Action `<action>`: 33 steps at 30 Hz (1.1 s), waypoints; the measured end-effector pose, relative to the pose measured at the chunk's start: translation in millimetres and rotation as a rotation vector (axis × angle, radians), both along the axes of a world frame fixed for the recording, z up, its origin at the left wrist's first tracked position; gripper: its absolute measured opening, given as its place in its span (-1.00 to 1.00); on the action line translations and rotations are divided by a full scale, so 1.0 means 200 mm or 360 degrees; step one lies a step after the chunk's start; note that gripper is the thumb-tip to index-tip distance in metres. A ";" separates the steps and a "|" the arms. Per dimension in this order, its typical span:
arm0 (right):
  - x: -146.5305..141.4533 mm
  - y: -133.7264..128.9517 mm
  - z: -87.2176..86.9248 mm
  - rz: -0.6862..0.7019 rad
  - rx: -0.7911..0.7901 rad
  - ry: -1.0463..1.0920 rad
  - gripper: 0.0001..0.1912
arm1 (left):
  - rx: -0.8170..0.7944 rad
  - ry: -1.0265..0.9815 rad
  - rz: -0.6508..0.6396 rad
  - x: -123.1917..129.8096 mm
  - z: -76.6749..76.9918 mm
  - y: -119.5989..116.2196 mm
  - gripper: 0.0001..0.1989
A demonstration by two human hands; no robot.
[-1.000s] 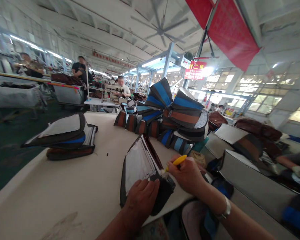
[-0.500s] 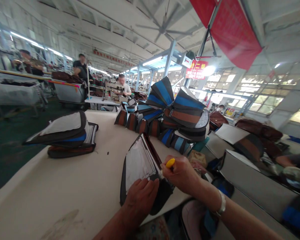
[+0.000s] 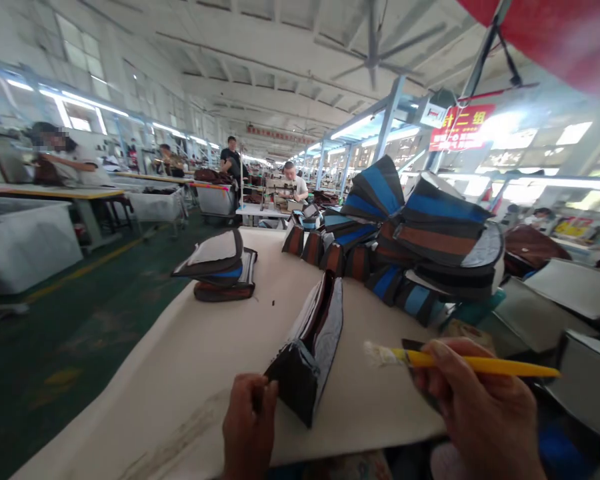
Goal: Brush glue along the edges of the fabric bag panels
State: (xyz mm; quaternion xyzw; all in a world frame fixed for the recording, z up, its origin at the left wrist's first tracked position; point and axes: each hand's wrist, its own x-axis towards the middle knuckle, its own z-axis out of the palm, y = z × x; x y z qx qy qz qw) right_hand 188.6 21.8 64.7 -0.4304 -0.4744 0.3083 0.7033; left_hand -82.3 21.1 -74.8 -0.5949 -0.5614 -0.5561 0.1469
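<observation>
My right hand [image 3: 485, 413] grips a brush [image 3: 510, 366] with a long yellow handle and pale, frayed bristles. The brush lies nearly level above the table, apart from the fabric piece. A dark flat edge also shows beside these fingers; I cannot make out what it is. At the near left corner of a folded dark fabric bag piece [image 3: 300, 380], my left hand [image 3: 250, 420] is closed in a pinch. This piece stands on edge, partly spread, with white and grey lining and a maroon strip inside.
A small stack of bag pieces [image 3: 223, 267] lies at the table's left edge. Behind on the right rises a large pile of striped blue, brown and grey pieces [image 3: 440, 233]. Pale panels [image 3: 570, 287] stand at the right. Several people work at machines and tables farther back.
My right hand has drawn the brush back to the right, away from the bag piece. My left hand has shifted to its near corner, and the piece is now tipped up on edge.
</observation>
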 end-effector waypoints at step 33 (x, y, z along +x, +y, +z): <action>-0.34 0.06 0.33 0.0081 0.0705 -0.0620 -0.76 | -0.0757 -0.1126 -0.1291 0.11 0.75 -0.06 -0.80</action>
